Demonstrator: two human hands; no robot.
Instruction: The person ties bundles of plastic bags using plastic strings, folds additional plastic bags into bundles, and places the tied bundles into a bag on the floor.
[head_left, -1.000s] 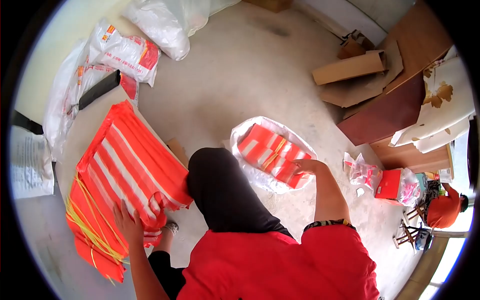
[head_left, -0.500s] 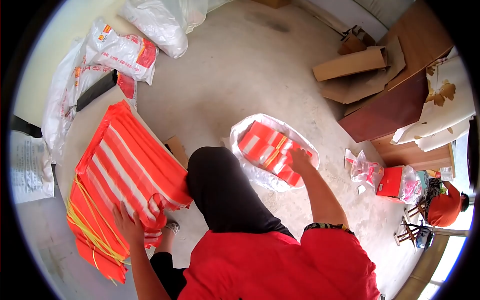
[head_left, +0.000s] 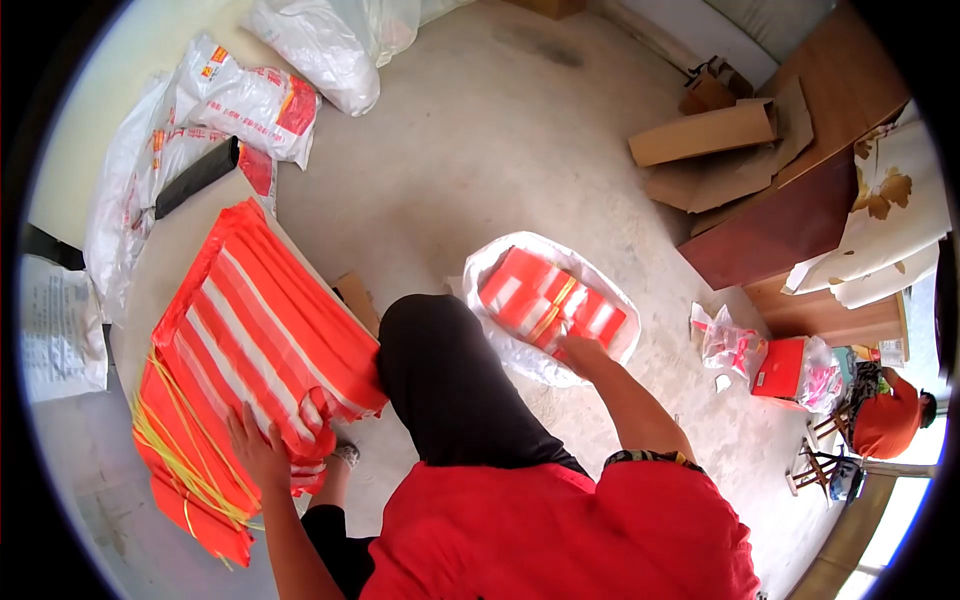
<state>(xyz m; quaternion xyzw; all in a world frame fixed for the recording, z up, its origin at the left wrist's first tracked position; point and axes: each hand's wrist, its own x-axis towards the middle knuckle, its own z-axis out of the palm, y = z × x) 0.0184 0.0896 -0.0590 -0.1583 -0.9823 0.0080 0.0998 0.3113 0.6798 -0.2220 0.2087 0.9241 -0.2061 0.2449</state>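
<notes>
On the left, red-and-white striped plastic material (head_left: 255,315) lies in a layered pile, and my left hand (head_left: 258,452) rests on its lower part with the fingers spread. Yellow strips (head_left: 185,455) lie across the pile's left side. Right of my knee, an open white sack (head_left: 485,262) on the floor holds folded red-and-white bundles (head_left: 525,285) tied with a yellow strip (head_left: 553,312). My right hand (head_left: 583,355) is at the lower edge of these bundles, inside the sack's rim; its fingertips are partly hidden, and what they grip is unclear.
Stuffed white sacks (head_left: 245,105) lie at the upper left. Flattened cardboard (head_left: 705,135) leans by a brown wooden panel (head_left: 780,220) at the upper right. A red box (head_left: 778,368) stands at the right, near a seated person (head_left: 888,415) in an orange top.
My right hand has moved from the right end of the bundles down and left to their lower edge. My left hand has stayed on the striped pile.
</notes>
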